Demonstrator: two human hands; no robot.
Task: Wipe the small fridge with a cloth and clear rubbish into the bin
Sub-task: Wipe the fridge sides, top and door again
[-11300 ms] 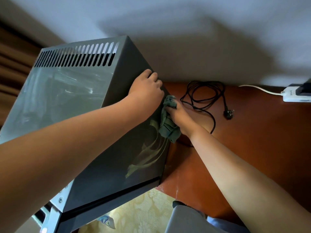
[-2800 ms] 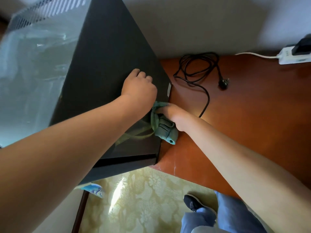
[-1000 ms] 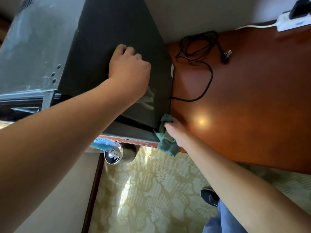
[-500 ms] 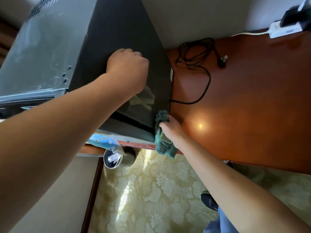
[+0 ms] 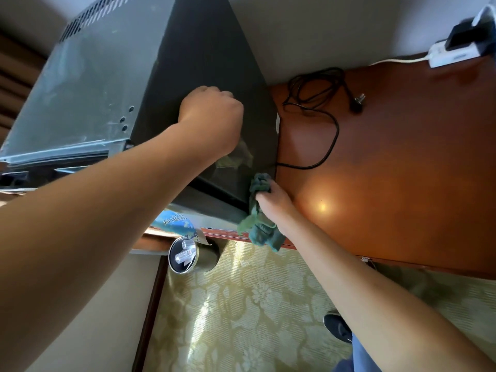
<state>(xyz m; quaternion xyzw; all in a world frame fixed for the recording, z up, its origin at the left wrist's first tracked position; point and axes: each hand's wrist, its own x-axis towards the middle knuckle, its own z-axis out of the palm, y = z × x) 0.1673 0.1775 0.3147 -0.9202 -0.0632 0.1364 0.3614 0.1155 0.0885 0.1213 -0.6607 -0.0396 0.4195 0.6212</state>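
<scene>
The small dark fridge (image 5: 209, 57) stands on the wooden table (image 5: 402, 170), its grey top to the left. My left hand (image 5: 212, 119) rests against its dark side as a curled fist and holds nothing I can see. My right hand (image 5: 273, 205) grips a crumpled green cloth (image 5: 261, 229) and presses it on the fridge's lower front corner, at the table's edge. A blue wrapper (image 5: 174, 220) sticks out from under the fridge. Below it on the floor stands a small round bin (image 5: 188, 257) with clear items inside.
A black power cord (image 5: 322, 103) lies coiled on the table beside the fridge, its plug loose. A white power strip (image 5: 445, 53) sits at the back right by the wall. Below are patterned carpet (image 5: 255, 304) and my shoe (image 5: 336, 327).
My right hand has drawn the cloth from the middle of the fridge's side to its front corner. My left hand's fingers have curled from a flatter rest into a fist.
</scene>
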